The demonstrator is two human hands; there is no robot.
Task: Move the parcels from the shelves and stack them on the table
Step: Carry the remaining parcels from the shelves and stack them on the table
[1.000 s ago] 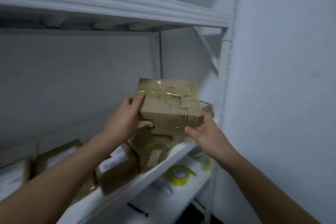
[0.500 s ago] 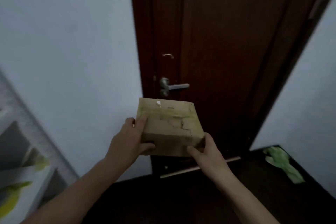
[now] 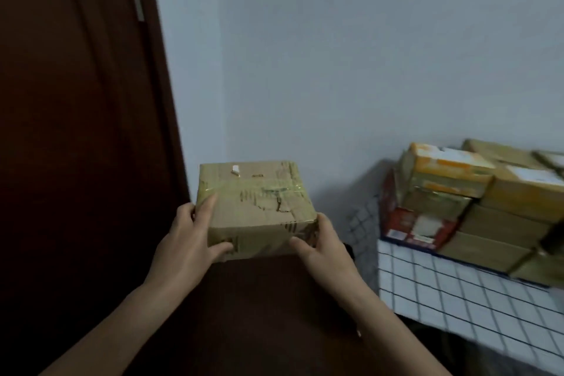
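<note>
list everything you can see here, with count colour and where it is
held parcel: one, brown cardboard with clear tape, centre, off the table
stacked parcels: several, mostly brown, one orange and white, one red, on the table at right; the frame edge cuts some off
table: one, white cloth with dark grid, lower right
door: one, dark brown, left
wall: one, pale grey, behind
floor: dark, bottom centre
left hand: one, grips the held parcel's left side
right hand: one, grips its right corner
</note>
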